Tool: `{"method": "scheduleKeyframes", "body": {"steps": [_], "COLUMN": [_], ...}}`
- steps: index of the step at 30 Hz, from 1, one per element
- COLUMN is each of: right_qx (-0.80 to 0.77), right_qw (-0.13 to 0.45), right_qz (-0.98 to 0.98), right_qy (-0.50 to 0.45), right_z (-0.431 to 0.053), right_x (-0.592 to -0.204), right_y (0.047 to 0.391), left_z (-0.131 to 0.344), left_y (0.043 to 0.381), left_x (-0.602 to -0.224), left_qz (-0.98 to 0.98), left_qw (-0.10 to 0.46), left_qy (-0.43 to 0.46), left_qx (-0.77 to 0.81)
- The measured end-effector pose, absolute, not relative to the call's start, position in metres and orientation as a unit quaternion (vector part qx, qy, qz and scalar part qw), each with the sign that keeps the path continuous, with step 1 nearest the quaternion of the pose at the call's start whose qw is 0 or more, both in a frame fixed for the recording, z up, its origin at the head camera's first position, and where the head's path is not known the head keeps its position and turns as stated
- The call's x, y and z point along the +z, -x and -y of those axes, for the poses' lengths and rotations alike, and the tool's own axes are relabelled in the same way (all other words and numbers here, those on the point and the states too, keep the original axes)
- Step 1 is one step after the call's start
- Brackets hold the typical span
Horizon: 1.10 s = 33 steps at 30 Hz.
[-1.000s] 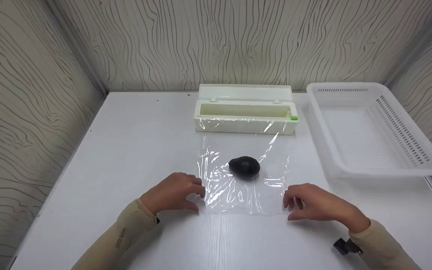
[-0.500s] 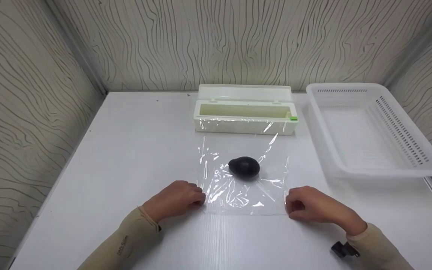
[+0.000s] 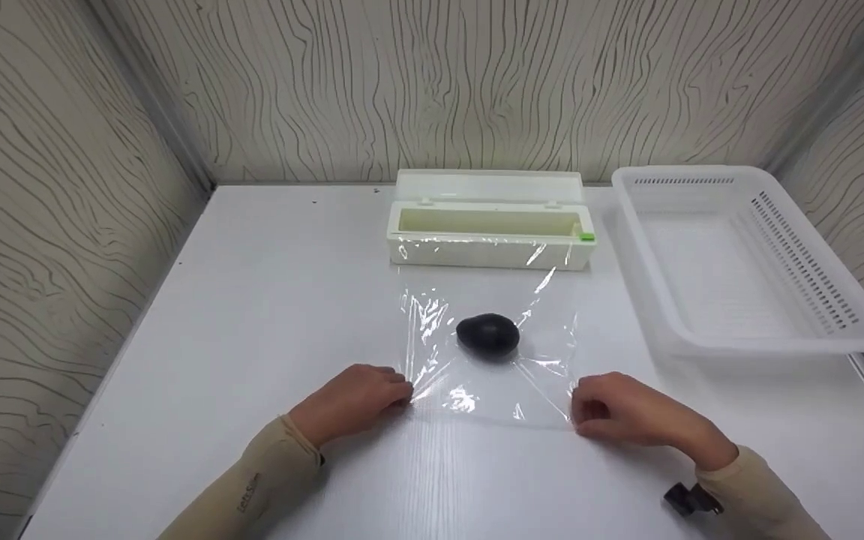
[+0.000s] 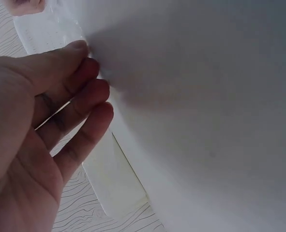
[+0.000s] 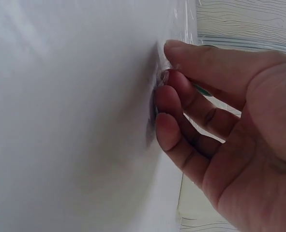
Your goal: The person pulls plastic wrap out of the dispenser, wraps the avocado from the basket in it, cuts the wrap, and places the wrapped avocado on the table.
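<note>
Pinching a clear film (image 3: 466, 401) at its near corners, the left hand (image 3: 351, 399) and right hand (image 3: 627, 409) sit nearer the wearer than a dark egg-shaped object (image 3: 488, 335), one to each side of it. Each grip is narrow, thumb drawn against the fingertips; in the right wrist view a crumpled bit of film shows between them. The dark object lies within the film's outline, its tapered end toward the left, and seems to rest on top, though glare on such transparent stuff makes that hard to swear to. Creases run from the object toward both hands. Beyond the object stands a long white box (image 3: 488, 253), its lid (image 3: 490, 184) thrown back and a green tab (image 3: 587, 237) at its right end; the film reaches over the box's front edge. Farther right of the object is a white slotted basket (image 3: 777, 344). Beige sleeves (image 3: 271, 454) cover both forearms.
</note>
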State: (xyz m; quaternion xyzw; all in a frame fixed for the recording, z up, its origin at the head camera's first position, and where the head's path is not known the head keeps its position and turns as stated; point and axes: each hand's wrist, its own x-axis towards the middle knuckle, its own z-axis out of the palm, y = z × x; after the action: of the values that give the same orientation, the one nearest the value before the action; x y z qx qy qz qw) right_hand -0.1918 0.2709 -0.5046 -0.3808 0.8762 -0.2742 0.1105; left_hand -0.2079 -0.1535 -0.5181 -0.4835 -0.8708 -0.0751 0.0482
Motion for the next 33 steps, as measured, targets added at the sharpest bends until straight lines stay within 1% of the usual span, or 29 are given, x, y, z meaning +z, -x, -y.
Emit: {"method": "scheduleKeyframes", "body": {"steps": [8, 10, 15, 23, 30, 33], "right_qx": [-0.292, -0.296, -0.307, -0.297, -0.287, -0.284], "right_qw": [0.098, 0.103, 0.093, 0.055, -0.015, -0.026], "right_qz": [-0.869, -0.87, -0.869, -0.885, -0.906, -0.915], "right_qy": [0.387, 0.382, 0.377, 0.354, 0.312, 0.286], "right_z": [-0.274, -0.275, -0.279, -0.28, -0.275, -0.271], "right_x": [-0.497, -0.494, -0.485, -0.471, -0.459, -0.456], "right_y": [0.193, 0.193, 0.193, 0.2, 0.21, 0.214], "left_z": [0.157, 0.158, 0.158, 0.16, 0.157, 0.154], "left_y": [0.206, 0.206, 0.207, 0.214, 0.226, 0.233], "left_x": [-0.511, -0.508, -0.501, -0.493, -0.481, -0.479], "left_qz": [0.88, 0.882, 0.886, 0.887, 0.899, 0.902], "left_qw": [0.037, 0.029, 0.014, 0.06, 0.081, 0.092], "left_qy": [0.466, 0.461, 0.449, 0.435, 0.4, 0.39], "left_qx": [-0.084, -0.094, -0.117, -0.146, -0.162, -0.16]}}
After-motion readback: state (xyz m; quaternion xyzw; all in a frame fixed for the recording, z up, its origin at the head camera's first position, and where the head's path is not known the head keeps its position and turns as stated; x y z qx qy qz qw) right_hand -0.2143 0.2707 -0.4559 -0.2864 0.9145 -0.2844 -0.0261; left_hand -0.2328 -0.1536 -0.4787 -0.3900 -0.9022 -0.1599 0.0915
